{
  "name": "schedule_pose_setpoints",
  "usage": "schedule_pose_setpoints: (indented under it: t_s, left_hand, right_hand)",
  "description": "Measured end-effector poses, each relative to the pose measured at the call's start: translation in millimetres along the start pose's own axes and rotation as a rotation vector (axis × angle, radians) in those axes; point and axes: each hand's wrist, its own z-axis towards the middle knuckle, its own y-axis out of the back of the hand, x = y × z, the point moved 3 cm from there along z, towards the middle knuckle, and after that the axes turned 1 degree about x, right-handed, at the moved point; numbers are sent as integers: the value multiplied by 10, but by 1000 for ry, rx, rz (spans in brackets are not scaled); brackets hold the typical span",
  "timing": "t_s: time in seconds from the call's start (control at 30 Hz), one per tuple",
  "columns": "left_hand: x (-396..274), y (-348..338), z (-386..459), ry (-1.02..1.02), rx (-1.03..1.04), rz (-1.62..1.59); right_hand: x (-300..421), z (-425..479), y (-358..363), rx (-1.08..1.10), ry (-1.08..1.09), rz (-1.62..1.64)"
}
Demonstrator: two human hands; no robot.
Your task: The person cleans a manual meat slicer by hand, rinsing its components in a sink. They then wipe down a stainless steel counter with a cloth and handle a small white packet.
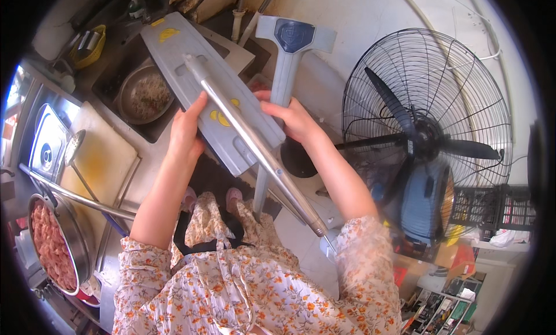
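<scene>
My left hand (186,131) grips the left edge of a long grey plastic panel (173,39) with yellow printed figures, thumb on top. A stainless steel tube (243,122) lies slantwise across the panel, its lower end towards my right sleeve. At the panel's right edge, my right hand (295,118) closes around the grey post of a T-shaped plastic piece (289,61) with a dark blue inset. The post seems to continue below the panel. How these parts join is hidden.
At left are a sink (152,133) holding a pan (145,96) of food scraps, a cutting board (93,157), a skimmer (74,146) and a steel pot of raw meat (54,248). A large caged fan (425,135) stands at right, with shelves (443,309) beyond it.
</scene>
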Motion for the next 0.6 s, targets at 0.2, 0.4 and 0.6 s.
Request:
schedule_pose_setpoints:
  t_s: [0.2,0.4,0.6]
  left_hand:
    - [-498,313,271,-56,-144,44]
    - [-1332,638,428,-217,-228,-26]
    - [-1810,843,515,-324,-189,-50]
  right_hand:
    - [167,-471,529,45,-10,76]
    - [56,-1285,515,209,-184,218]
    - [-76,-2037,331,306,-334,80]
